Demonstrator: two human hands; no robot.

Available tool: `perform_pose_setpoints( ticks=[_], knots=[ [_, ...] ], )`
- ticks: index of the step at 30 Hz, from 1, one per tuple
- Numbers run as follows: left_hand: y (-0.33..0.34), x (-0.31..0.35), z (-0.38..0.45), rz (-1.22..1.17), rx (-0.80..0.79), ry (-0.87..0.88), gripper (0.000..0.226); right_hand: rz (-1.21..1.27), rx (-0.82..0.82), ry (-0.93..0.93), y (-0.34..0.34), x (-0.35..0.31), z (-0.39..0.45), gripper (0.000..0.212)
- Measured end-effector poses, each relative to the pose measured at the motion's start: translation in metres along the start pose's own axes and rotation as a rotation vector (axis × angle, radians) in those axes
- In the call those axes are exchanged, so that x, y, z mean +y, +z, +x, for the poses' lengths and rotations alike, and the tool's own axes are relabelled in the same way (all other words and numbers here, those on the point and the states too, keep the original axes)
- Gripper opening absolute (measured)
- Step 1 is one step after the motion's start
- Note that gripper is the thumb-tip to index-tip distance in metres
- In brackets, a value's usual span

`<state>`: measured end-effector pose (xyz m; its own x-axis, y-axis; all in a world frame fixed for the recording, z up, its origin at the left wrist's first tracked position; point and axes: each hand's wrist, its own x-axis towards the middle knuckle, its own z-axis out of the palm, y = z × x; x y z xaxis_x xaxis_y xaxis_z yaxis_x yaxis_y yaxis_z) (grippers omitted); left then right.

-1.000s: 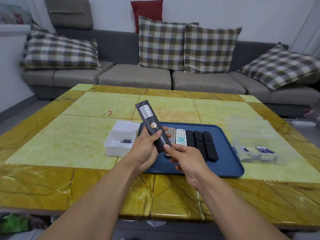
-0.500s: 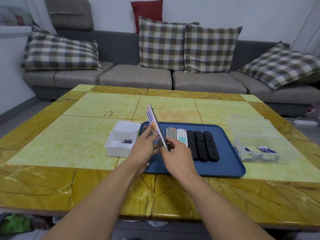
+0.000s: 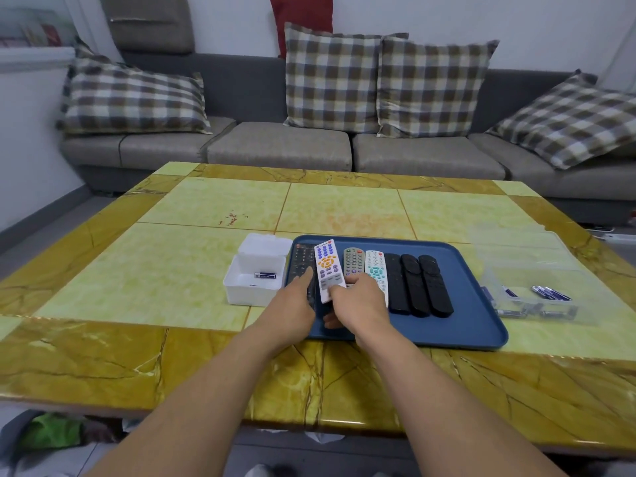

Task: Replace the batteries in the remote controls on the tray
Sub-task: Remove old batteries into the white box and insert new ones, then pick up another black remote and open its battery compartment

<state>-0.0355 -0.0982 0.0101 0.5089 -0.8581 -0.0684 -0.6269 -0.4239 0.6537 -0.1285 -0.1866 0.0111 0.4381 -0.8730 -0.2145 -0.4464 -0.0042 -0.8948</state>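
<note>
One battery (image 3: 265, 275) lies in the white box (image 3: 241, 290); remotes (image 3: 395, 284) fill the tray (image 3: 478, 315).

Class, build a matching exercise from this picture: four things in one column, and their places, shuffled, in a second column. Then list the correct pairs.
Things
1. white remote with purple and orange buttons
2. single blue battery
3. three black remotes
4. clear plastic box of batteries

Places
A. side by side on the blue tray
B. on the table right of the tray
C. held by the left hand and right hand
D. in the white open box

Pairs: 1-C, 2-D, 3-A, 4-B
</note>
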Motion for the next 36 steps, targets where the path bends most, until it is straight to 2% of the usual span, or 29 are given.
perform_pose_setpoints(
  ticks=[3, 7, 10, 14, 19, 24, 27, 29, 32, 34, 36],
  knots=[
    [0.000, 0.000, 0.000, 0.038, -0.042, -0.007, 0.070, -0.049, 0.026, 0.001, 0.001, 0.000, 0.002, 0.017],
    [0.003, -0.006, 0.001, 0.029, -0.024, 0.015, 0.072, -0.191, 0.023, -0.042, 0.005, 0.002, 0.001, 0.024],
    [0.007, -0.013, 0.003, 0.047, -0.021, 0.048, 0.070, -0.437, 0.083, -0.094, 0.005, 0.005, 0.000, 0.042],
    [0.007, -0.010, 0.003, 0.090, -0.033, 0.075, 0.059, -0.644, 0.073, -0.131, 0.000, 0.003, -0.003, 0.033],
    [0.013, -0.015, 0.009, 0.091, -0.021, 0.108, 0.061, -0.802, 0.064, -0.179, 0.001, -0.001, -0.003, 0.025],
    [0.018, -0.017, 0.011, 0.172, -0.016, 0.119, 0.060, -0.853, 0.078, -0.196, -0.013, 0.002, -0.002, 0.023],
    [0.019, -0.014, 0.010, 0.246, -0.027, 0.106, 0.061, -0.802, 0.151, -0.220, -0.019, 0.004, 0.002, 0.021],
    [0.020, -0.011, 0.010, 0.301, -0.014, 0.127, 0.063, -0.839, 0.199, -0.299, -0.020, 0.007, 0.007, 0.030],
    [0.023, -0.009, 0.012, 0.358, -0.030, 0.145, 0.063, -0.968, 0.111, -0.416, -0.019, 0.019, 0.015, 0.046],
    [0.026, -0.008, 0.013, 0.380, -0.050, 0.139, 0.064, -0.981, -0.003, -0.387, -0.021, 0.027, 0.019, 0.051],
    [0.026, -0.006, 0.013, 0.379, -0.055, 0.132, 0.064, -0.990, -0.040, -0.376, -0.025, 0.032, 0.022, 0.054]
  ],
)
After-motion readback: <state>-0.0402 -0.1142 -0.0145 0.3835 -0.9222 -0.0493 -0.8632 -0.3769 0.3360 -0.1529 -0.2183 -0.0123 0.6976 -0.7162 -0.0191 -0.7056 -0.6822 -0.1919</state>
